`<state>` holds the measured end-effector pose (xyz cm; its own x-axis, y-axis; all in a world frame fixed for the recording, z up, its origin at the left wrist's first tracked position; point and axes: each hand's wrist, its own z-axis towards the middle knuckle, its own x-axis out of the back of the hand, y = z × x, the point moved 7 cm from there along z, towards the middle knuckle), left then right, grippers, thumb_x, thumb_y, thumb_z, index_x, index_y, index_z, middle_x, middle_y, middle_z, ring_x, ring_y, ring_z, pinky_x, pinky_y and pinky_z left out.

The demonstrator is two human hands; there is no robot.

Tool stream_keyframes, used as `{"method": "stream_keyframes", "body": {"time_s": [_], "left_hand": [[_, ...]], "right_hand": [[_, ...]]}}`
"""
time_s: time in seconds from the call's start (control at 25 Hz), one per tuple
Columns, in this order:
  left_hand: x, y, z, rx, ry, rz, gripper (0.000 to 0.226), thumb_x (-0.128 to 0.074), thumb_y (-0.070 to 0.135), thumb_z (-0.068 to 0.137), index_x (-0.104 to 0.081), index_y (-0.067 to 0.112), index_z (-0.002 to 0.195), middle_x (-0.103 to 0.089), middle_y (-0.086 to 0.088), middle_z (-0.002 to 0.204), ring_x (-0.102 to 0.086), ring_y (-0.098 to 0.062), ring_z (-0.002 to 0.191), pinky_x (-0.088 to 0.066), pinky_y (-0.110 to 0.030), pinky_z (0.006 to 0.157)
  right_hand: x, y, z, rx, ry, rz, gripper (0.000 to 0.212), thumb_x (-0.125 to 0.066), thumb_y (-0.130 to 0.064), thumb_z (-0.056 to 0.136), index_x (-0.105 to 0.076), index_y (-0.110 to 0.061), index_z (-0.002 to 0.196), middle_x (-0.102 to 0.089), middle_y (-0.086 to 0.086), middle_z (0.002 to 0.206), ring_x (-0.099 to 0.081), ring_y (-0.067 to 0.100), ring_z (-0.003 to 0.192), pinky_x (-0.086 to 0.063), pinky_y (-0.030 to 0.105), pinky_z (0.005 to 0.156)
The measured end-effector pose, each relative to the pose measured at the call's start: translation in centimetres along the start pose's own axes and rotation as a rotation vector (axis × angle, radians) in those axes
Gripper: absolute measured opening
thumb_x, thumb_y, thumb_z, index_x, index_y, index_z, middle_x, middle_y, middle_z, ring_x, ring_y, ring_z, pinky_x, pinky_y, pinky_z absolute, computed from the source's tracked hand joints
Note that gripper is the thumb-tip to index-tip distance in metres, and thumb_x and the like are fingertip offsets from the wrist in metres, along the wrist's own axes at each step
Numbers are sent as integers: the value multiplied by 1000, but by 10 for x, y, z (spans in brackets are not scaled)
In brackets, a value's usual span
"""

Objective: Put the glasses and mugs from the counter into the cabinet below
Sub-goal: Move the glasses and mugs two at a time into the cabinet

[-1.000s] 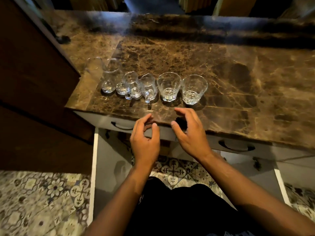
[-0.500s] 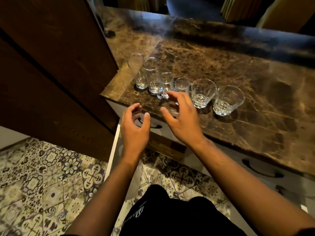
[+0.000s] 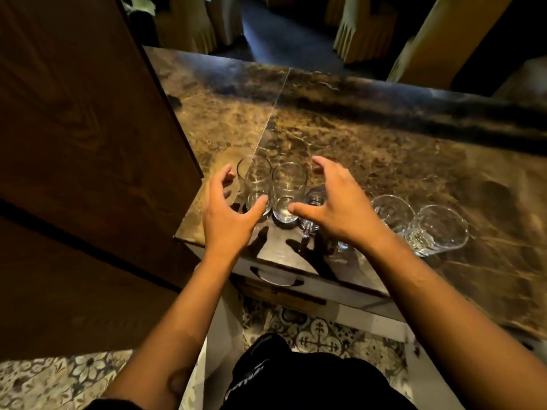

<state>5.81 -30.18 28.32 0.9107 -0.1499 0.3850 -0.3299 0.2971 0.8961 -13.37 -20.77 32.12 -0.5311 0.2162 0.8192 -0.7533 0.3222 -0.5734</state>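
Dim room; brown marble counter point(image 3: 370, 149) butting against a dark wooden panel point(image 3: 88, 143) at its left end, patterned floor tiles point(image 3: 319, 338) below. A row of clear glassware stands along the counter's near edge: two tall glasses point(image 3: 288, 187) touching side by side at the left corner, a small stemmed glass point(image 3: 310, 211) just beside them, then two low tumblers point(image 3: 438, 229) further right.

Fingers. My left hand point(image 3: 228, 214) is spread wide, nothing in it, thumb toward the foot of the leftmost tall glass, fingers curving round its far-left side; I cannot tell whether any fingertip touches the glass. My right hand point(image 3: 337, 202) is likewise spread and holds nothing, thumb tip at the base of the second tall glass, fingers arched above the stemmed glass. Each tall glass thus sits within the span of one hand, not yet clasped.

Hazards, as I judge them. The tall glasses touch, so closing on one may knock or drag the other. They stand near the counter's edge and corner; a sideways nudge could send one to the tiles. My right palm hangs over the stemmed glass, which would tip easily if the wrist drops. Smooth glass may slip in a loose grasp.
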Motion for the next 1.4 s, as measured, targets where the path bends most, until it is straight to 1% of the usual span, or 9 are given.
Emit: {"method": "stream_keyframes", "body": {"time_s": [0.12,0.2,0.4,0.48,0.68,0.84,1.0,1.2,1.4], "left_hand": [[-11,-15,14,24,-96,-47,82,-84,35,78,-42,28,149,-51,10,139,-52,-3,128,-45,-21,106],[-18,-19,18,11,-141,-70,78,-84,33,78,-44,33,144,-54,14,134,-53,4,124,-45,-18,105],[-23,-23,20,35,-180,-133,74,-85,21,79,-42,65,122,-59,25,121,-60,1,117,-50,-26,105],[-23,-24,22,38,-179,-139,73,-85,21,79,-43,60,125,-60,23,122,-61,-1,118,-51,-29,105],[-20,-21,20,39,-165,-151,70,-86,19,78,-49,39,134,-62,18,122,-62,-3,118,-52,-29,104],[-7,-19,9,79,-109,-153,71,-88,18,76,-49,40,131,-64,14,123,-62,-2,116,-52,-29,105],[16,-11,-14,103,-16,-145,75,-89,18,75,-51,25,140,-66,8,126,-62,-3,119,-51,-31,106],[43,10,-60,93,121,-138,81,-90,19,72,-51,13,143,-66,4,128,-63,-4,120,-52,-33,105],[45,29,-124,131,172,-143,80,-90,18,73,-51,14,143,-66,3,130,-63,-4,120,-52,-35,106]], "right_hand": [[-9,-1,10,-13,-74,16,100,-84,-49,73,-33,-21,154,-50,2,148,-45,19,137,-40,36,114],[-13,-4,14,-14,-92,32,97,-85,-46,73,-34,-21,153,-55,2,142,-49,19,133,-41,36,112],[-21,-6,23,-19,-101,33,87,-84,-47,73,-44,-22,145,-62,-7,132,-54,14,126,-40,44,114],[-22,-4,24,-19,-100,48,82,-85,-47,73,-46,-23,142,-64,-9,129,-55,12,124,-45,40,110],[-20,-8,23,9,-81,61,76,-84,-47,73,-51,-22,137,-65,-9,124,-57,12,120,-38,47,116],[-20,-16,15,73,-77,96,75,-84,-45,74,-51,-20,137,-64,-6,126,-56,11,119,-48,38,106],[-13,-30,-1,171,-53,167,74,-81,-47,73,-53,-21,135,-62,-12,121,-59,6,113,-48,36,107],[1,-45,-33,302,-31,263,70,-85,-36,76,-54,-17,135,-61,-11,122,-59,3,111,-46,13,99],[7,-39,-83,354,3,312,73,-86,-39,76,-54,-17,137,-64,-7,123,-61,5,110,-54,26,96]]}}
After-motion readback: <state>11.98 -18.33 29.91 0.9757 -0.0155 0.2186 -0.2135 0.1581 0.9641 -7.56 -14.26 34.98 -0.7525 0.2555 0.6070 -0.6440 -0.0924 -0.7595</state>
